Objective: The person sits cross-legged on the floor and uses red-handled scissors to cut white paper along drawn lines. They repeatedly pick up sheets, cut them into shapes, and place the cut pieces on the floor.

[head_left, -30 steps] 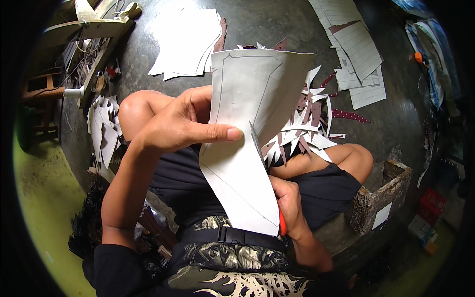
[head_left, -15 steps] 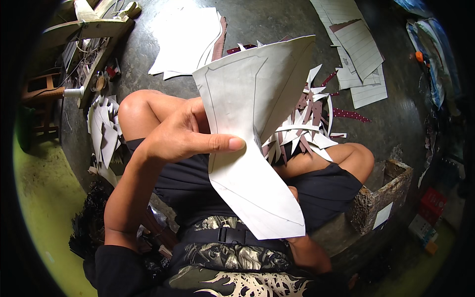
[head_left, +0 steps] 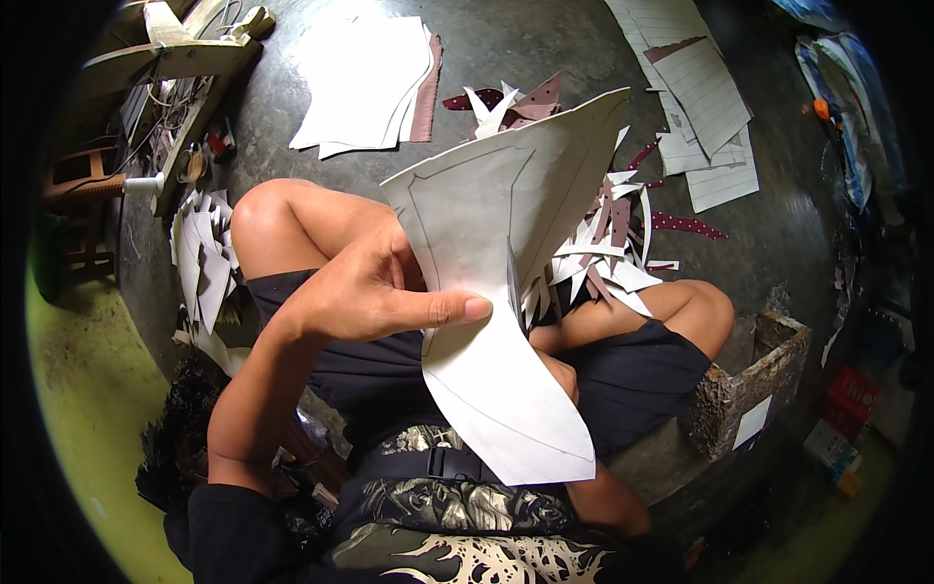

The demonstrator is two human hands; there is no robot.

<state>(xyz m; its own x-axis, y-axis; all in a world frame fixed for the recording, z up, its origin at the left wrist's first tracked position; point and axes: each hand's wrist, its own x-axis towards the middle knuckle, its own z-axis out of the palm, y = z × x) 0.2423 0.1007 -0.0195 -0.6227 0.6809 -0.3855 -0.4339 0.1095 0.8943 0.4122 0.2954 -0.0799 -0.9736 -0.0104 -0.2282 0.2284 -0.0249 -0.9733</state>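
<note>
My left hand (head_left: 394,292) pinches a white sheet (head_left: 462,209) with pencil outlines on it, thumb on top and fingers behind. The sheet flares upward in a wide fold, and its lower part curves down toward my belt. A narrow dark-grey sliver shows at the sheet's edge just right of my thumb; I cannot make out what it is. Behind the sheet is my right hand (head_left: 561,378), of which only a small part shows. Its fingers, and anything in them, are hidden.
Cut scraps (head_left: 608,238), white, brown and dotted maroon, lie heaped beyond the sheet. White cut pieces (head_left: 360,83) rest on the floor ahead, lined sheets (head_left: 715,107) at far right. A pile of white pieces (head_left: 204,253) sits by my left knee, a crusted box (head_left: 749,384) at right.
My left hand and the sheet have shifted slightly down and right. The sheet's upper edge has dropped, showing more scraps behind it. A little more of my right hand shows.
</note>
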